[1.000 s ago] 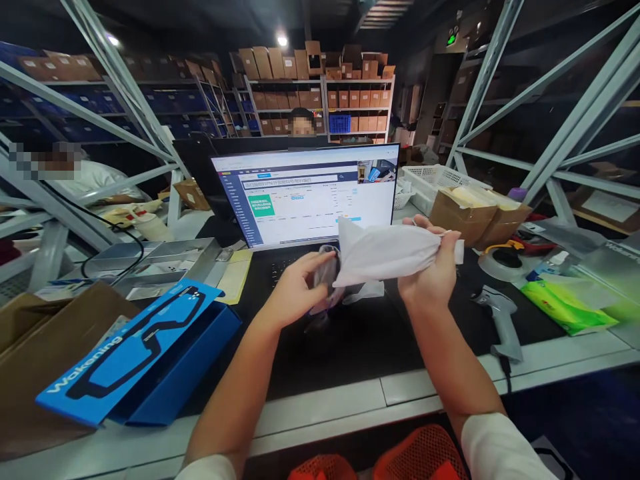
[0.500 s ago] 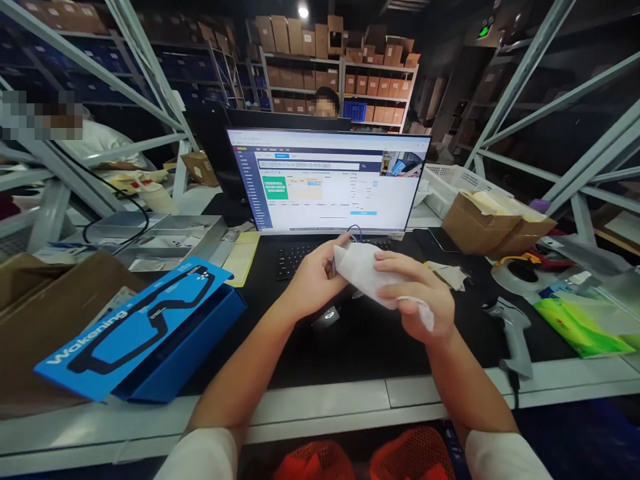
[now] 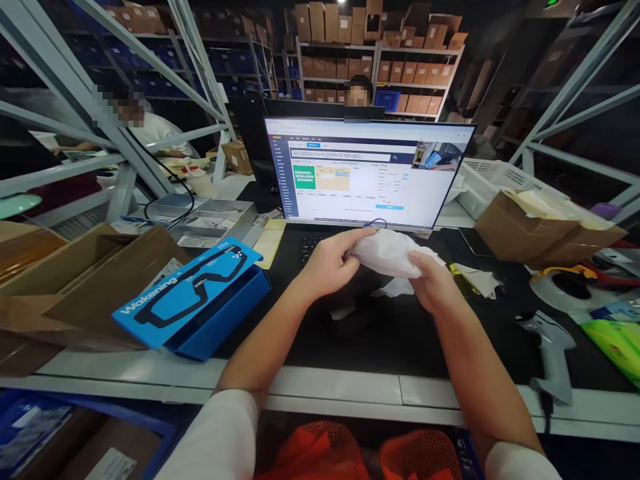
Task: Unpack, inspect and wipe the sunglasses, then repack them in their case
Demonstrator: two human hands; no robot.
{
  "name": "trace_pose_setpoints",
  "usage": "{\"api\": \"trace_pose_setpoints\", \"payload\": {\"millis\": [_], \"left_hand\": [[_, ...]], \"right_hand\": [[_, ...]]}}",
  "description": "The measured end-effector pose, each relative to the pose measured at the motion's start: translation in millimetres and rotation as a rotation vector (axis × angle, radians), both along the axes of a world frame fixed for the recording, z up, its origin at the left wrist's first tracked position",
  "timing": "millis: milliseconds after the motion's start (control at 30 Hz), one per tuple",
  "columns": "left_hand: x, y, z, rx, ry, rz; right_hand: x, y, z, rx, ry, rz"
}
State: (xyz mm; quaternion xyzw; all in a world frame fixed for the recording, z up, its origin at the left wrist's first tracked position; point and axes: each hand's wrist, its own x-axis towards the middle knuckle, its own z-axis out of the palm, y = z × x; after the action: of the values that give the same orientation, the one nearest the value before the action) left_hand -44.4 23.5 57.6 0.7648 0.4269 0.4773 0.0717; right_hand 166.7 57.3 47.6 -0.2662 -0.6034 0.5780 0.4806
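Observation:
A white, soft-wrapped bundle [image 3: 393,252] is held up over the black desk mat, just in front of the monitor. My left hand [image 3: 333,263] has its fingers closed on the bundle's left end. At its right end my right hand [image 3: 431,277] pinches the wrapping, thumb on top. What lies inside the wrapping is hidden. A loose white flap [image 3: 397,288] hangs below the bundle. To the left, a blue box [image 3: 187,293] printed "Wakening" with a glasses outline stands with its lid raised.
Behind the bundle are a monitor [image 3: 370,173] and a partly covered keyboard [image 3: 311,248]. A barcode scanner [image 3: 550,357], a tape roll [image 3: 563,287] and a carton [image 3: 545,227] are at right. An open cardboard box [image 3: 95,293] sits left. Other people work beyond the frame.
My right hand has gone from spread fingers over the wrapping to a pinch at its right end. The bundle now lies more level. The view has turned left.

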Motion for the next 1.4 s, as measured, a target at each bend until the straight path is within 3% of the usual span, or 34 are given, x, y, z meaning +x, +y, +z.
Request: {"api": "trace_pose_setpoints", "payload": {"millis": [267,633,800,1000,1067,1200,1400], "left_hand": [[-14,4,4.3,-0.270,-0.103,-0.023],[-12,4,5.6,-0.229,0.079,0.029],[-14,8,3.0,-0.121,0.049,0.059],[-14,19,-2.4,0.106,0.034,0.182],[-10,21,-4.5,0.164,0.059,0.163],[6,17,-10.9,0.247,0.120,0.044],[39,-4,-15.4,0.471,0.136,-0.089]], "right_hand": [[-8,19,-15.2,-0.252,0.110,0.360],[-16,23,-32.0,-0.395,0.206,0.392],[-20,25,-30.6,-0.322,0.219,0.289],[-22,31,-26.9,-0.299,0.131,-0.073],[-21,30,-27.9,-0.280,0.036,-0.149],[-22,23,-29.0,-0.179,-0.175,-0.072],[-38,7,-31.0,0.026,-0.067,-0.210]]}}
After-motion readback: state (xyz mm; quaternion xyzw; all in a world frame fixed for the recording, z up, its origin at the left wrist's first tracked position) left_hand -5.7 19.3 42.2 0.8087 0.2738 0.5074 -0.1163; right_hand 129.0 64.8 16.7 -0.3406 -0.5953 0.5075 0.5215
